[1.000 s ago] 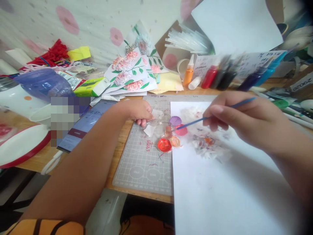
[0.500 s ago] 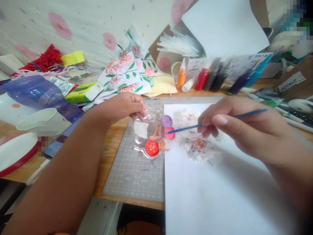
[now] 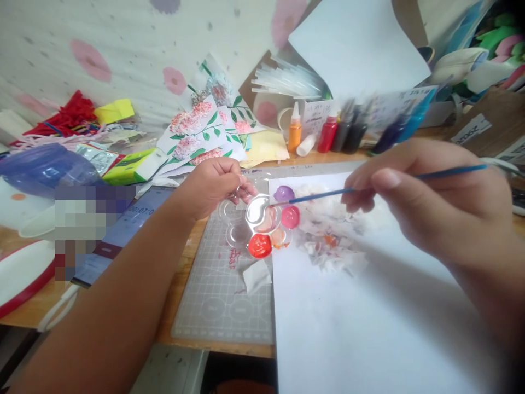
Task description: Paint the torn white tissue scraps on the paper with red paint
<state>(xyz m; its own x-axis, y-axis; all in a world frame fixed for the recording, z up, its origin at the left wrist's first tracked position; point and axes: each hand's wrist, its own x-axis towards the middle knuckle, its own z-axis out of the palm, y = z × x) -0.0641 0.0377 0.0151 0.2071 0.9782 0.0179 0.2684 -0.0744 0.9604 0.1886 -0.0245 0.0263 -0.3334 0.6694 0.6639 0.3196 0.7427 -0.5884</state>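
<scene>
My left hand (image 3: 223, 183) is closed on the edge of a clear plastic paint palette (image 3: 239, 235), held above a grey cutting mat (image 3: 217, 284). Purple, pink, red and orange paint fill several of its wells. Between thumb and fingers of my right hand (image 3: 410, 191) is a thin blue paintbrush (image 3: 320, 195). Its bristles reach over the palette's middle, close to the pink and purple wells; contact is unclear. Crumpled white tissue (image 3: 336, 254) with orange and dark stains lies on a white sheet of paper (image 3: 328, 339) under my right hand. A small white tissue piece (image 3: 257, 276) rests on the mat.
Paint bottles stand at the back, among them an orange one (image 3: 294, 131) and a red one (image 3: 328, 133). Flower pictures (image 3: 200, 131) lean behind my left hand. A phone (image 3: 123, 235) and a red-rimmed white dish (image 3: 24, 273) are at left; a cardboard box (image 3: 476, 117) is at right.
The view has shifted slightly. The palette has tilted, and the white tissue piece by it now shows on the mat nearer me. My right hand with the paintbrush has moved a little right.
</scene>
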